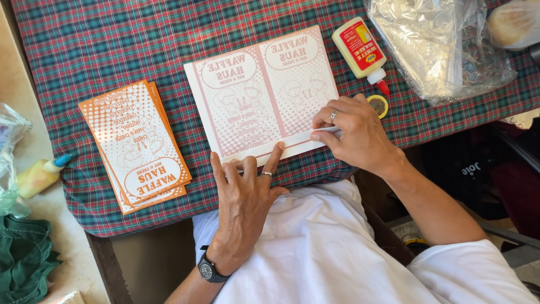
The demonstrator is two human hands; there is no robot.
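I see my left hand point(246, 188) lying palm down at the near edge of the worktop point(84, 34), which is covered by a red, green and blue plaid cloth. Its fingers are spread flat, the index fingertip pressing on the folded white strip along the near edge of the large pink-and-white printed paper sheet point(261, 90). A ring sits on one finger and a black wristwatch point(209, 269) circles the wrist. Its grip is flat and open, pinching nothing.

My right hand point(354, 132) comes in from the right, wrist bent, knuckles up. Its thumb and fingers are pressed together on the right end of that same folded strip, pinching the sheet's near right corner. The sheet itself lies near the middle of the worktop, slightly tilted, its near edge just at the worktop's near edge.

Toward the left edge lies a stack of orange-and-white printed cards point(135, 146), well apart from both hands. Just beyond my right hand is a small yellow ring-shaped tape roll point(379, 104), partly hidden by the knuckles, and past it a white glue bottle with a red nozzle point(361, 52) lies on its side. A crumpled clear plastic bag point(439, 45) fills the far right corner. Off the left edge lies a yellow bottle with a blue tip point(39, 174), beside some green cloth point(22, 259).
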